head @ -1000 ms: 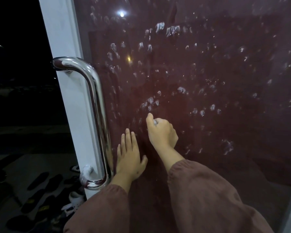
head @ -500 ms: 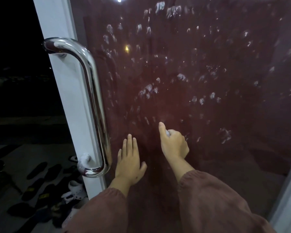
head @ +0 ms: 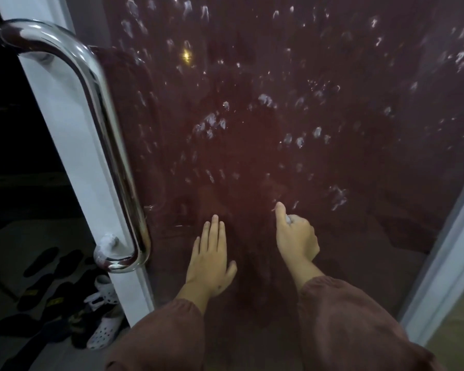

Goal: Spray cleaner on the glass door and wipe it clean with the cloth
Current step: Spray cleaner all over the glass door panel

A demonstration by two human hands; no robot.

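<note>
The glass door (head: 292, 76) fills the view, dark and reflective, dotted with several white foam blobs of cleaner. My left hand (head: 210, 257) lies flat on the lower glass with fingers together, holding nothing. To its right, my right hand (head: 295, 235) is closed around a small white wad, apparently the cloth (head: 289, 219), and presses it against the glass with the thumb pointing up. Only a bit of the wad shows between thumb and fingers. No spray bottle is in view.
A chrome bar handle (head: 102, 124) runs down the white door frame (head: 65, 116) at the left. Beyond the frame it is dark, with several shoes and sandals (head: 97, 303) on the floor. Another pale frame edge (head: 445, 250) slants at the right.
My right hand with the wad has slid down and to the right across the glass. The view has tilted lower, and my left hand stays flat on the glass.
</note>
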